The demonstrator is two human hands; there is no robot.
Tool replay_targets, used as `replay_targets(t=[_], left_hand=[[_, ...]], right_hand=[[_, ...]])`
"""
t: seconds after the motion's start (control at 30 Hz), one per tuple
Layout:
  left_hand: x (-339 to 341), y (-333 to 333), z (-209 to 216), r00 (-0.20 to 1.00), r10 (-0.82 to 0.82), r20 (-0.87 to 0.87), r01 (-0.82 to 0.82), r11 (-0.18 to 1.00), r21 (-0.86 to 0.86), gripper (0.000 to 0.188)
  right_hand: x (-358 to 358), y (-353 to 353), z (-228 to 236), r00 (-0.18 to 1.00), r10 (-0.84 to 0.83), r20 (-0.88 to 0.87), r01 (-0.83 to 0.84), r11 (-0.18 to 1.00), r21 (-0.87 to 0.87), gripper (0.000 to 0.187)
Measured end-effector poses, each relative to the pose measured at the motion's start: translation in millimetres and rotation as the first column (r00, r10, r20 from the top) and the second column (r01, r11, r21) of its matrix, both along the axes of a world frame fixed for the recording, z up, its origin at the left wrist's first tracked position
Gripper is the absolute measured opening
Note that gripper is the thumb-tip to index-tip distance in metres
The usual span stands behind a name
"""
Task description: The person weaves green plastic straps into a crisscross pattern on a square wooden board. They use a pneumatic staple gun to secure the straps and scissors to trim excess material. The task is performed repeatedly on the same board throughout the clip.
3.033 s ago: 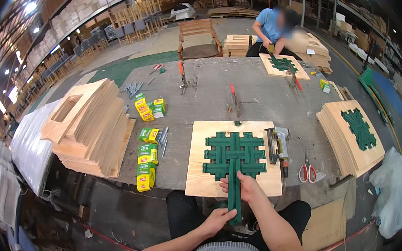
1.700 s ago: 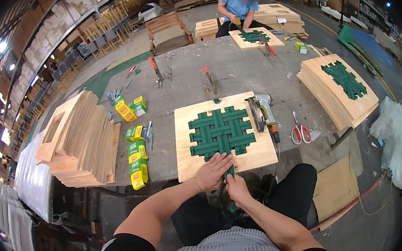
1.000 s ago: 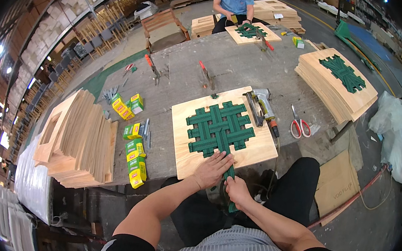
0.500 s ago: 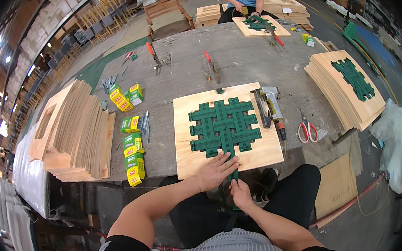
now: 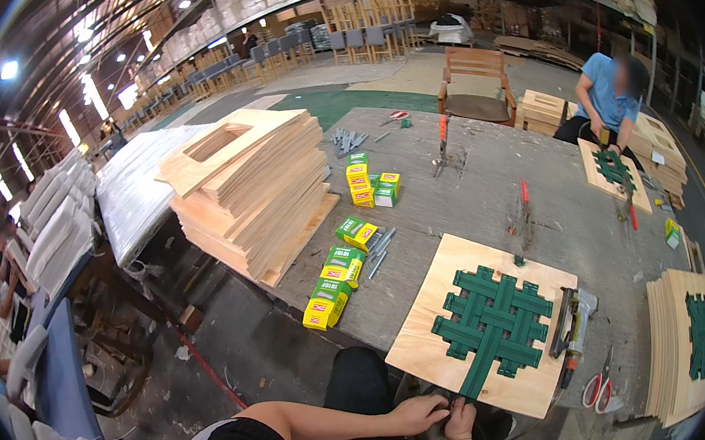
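A square plywood board lies at the table's near edge, bearing woven dark green webbing straps. One strap's tail runs over the board's near edge toward my hands. My right hand pinches the end of that strap just beyond the edge. Close beside it, my left hand has its fingers curled together; what they hold, if anything, is hidden. A staple gun rests against the board's right side. Red-handled scissors lie farther right.
To the left stand a stack of plywood frames and several green-yellow staple boxes. Webbing pliers lie beyond the board. At right is another board stack. A person in blue works across the table.
My left hand has left the woven strap on the board and come down beside my right hand at the near edge. The view has swung left.
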State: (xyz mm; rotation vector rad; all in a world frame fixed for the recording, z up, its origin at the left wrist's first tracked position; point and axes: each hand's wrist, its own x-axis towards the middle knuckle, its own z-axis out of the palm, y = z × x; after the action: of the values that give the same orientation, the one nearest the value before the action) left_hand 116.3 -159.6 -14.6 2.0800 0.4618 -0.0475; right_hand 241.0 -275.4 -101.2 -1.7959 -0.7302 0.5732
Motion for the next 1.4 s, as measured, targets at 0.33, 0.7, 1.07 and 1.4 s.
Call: replay_targets(t=[0.33,0.7,1.07,1.4], left_hand=[[54.4,16.6,-32.7,0.991,-0.125,0.058,0.135,0.965,-0.223,0.064],[70.9,19.8,-40.3,0.966,-0.238,0.100,0.215,0.956,0.199,0.052],[63.5,28.8,-52.9,0.963,-0.114,0.244,0.043,0.960,0.278,0.047],[63.9,20.4,-60.1,0.975,-0.108,0.194,0.070,0.979,0.193,0.049]], right_hand=[[23.1,-3.3,-26.5,0.973,0.191,0.129,-0.188,0.981,-0.038,0.049],[34.6,-21.6,2.9,0.924,0.296,0.240,-0.210,0.921,-0.329,0.029],[182.2,-33.6,190.2,0.916,-0.074,0.395,0.225,0.908,-0.352,0.028],[326.1,29.4,153.7,0.926,-0.365,-0.094,0.307,0.875,-0.375,0.021]])
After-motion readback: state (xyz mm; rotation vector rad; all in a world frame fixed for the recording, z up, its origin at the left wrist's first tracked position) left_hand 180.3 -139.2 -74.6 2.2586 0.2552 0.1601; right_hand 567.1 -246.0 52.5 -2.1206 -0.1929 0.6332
